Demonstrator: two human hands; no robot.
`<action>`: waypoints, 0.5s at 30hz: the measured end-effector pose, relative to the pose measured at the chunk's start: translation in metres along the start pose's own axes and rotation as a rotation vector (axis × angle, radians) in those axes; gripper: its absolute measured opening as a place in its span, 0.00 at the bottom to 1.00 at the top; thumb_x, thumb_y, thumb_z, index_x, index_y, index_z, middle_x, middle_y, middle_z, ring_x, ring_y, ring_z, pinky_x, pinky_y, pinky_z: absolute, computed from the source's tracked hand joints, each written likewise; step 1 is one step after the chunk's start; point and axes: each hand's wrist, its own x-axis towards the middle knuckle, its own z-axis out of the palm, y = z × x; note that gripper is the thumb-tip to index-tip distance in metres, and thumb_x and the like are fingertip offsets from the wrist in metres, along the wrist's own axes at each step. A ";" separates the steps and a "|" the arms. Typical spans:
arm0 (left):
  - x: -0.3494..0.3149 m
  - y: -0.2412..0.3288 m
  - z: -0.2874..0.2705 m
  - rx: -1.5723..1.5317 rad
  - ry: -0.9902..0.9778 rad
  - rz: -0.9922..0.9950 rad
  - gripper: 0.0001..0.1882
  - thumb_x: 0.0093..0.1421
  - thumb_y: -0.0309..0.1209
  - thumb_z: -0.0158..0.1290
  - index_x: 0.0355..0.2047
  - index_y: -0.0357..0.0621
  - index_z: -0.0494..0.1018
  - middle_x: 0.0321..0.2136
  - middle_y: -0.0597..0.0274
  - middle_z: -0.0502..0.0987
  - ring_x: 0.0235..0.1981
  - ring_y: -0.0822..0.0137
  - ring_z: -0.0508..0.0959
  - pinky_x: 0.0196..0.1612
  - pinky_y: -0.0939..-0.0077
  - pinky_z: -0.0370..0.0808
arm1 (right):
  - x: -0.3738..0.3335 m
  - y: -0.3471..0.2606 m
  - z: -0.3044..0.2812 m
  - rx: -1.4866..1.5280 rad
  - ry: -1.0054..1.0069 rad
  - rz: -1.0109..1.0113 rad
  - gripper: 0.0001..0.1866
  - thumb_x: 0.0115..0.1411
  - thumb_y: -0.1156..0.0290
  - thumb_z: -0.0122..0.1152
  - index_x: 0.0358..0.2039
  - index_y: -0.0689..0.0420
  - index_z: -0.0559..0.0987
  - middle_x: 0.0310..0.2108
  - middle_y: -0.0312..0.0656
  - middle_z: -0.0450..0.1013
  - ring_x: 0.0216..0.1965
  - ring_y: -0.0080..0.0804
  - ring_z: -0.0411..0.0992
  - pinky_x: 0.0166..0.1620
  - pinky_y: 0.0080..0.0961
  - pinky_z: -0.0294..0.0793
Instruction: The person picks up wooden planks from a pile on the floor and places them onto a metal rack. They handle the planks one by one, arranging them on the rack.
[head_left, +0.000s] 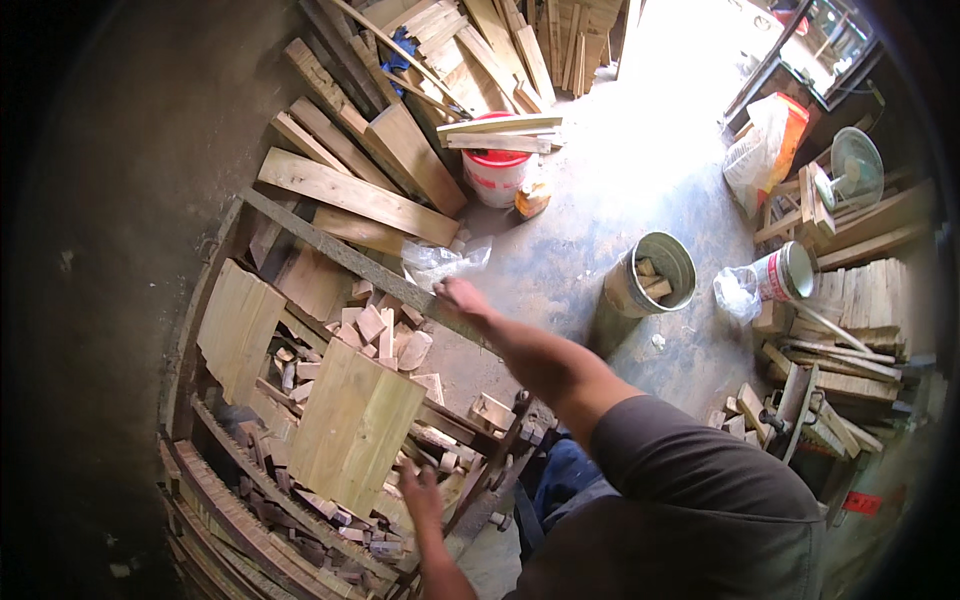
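Lying across a crossbar of the metal rack [330, 250], a pale wooden panel [355, 420] sits right of the middle of the rack's left-hand half, one long side facing the person. The bar beneath probably keeps it above the loose offcuts [370, 323]. The left hand [420, 490] is just beside the panel's lower right corner, seemingly placed to steady or reach that edge; whether its fingers touch the wood, or stand apart, cannot be told. The right hand [460, 298] is at the rack's upper bar, fingers curled, perhaps for support; whether they clamp the metal is unclear. A clear plastic bag [440, 262] lies just beyond it.

Near the rack's left edge, a second panel [238, 325] leans over the offcuts. Beyond the upper bar, long planks [350, 195] lie heaped, likely to save floor space. Two strips [500, 142] bridge a red-and-white bucket [497, 185]; farther right, a metal bucket [625, 285] gathers short wood pieces [655, 287].
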 end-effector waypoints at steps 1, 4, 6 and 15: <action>-0.027 -0.022 0.005 0.009 -0.021 0.022 0.31 0.68 0.39 0.49 0.64 0.29 0.61 0.65 0.35 0.62 0.67 0.42 0.61 0.70 0.57 0.56 | -0.024 0.001 -0.003 0.070 -0.091 -0.073 0.23 0.68 0.54 0.47 0.38 0.65 0.77 0.36 0.64 0.76 0.42 0.64 0.75 0.46 0.50 0.74; -0.089 -0.028 0.025 0.185 -0.094 0.060 0.32 0.66 0.41 0.50 0.63 0.30 0.63 0.61 0.34 0.67 0.64 0.40 0.64 0.67 0.53 0.59 | -0.120 0.089 -0.060 -0.113 -0.167 -0.367 0.22 0.69 0.59 0.49 0.52 0.65 0.76 0.49 0.59 0.76 0.50 0.55 0.75 0.53 0.43 0.74; -0.116 -0.015 0.034 0.251 -0.200 0.086 0.31 0.65 0.42 0.51 0.62 0.32 0.64 0.58 0.35 0.70 0.61 0.39 0.66 0.65 0.51 0.61 | -0.213 0.188 -0.128 -0.093 -0.220 0.171 0.18 0.68 0.62 0.50 0.49 0.63 0.76 0.42 0.56 0.76 0.44 0.53 0.75 0.47 0.41 0.75; -0.116 -0.054 0.035 0.292 -0.101 0.286 0.31 0.66 0.42 0.51 0.63 0.35 0.63 0.57 0.36 0.70 0.59 0.39 0.68 0.63 0.50 0.63 | -0.641 0.216 -0.274 -0.463 0.245 0.872 0.13 0.49 0.71 0.54 0.30 0.65 0.82 0.35 0.63 0.77 0.40 0.62 0.77 0.43 0.47 0.77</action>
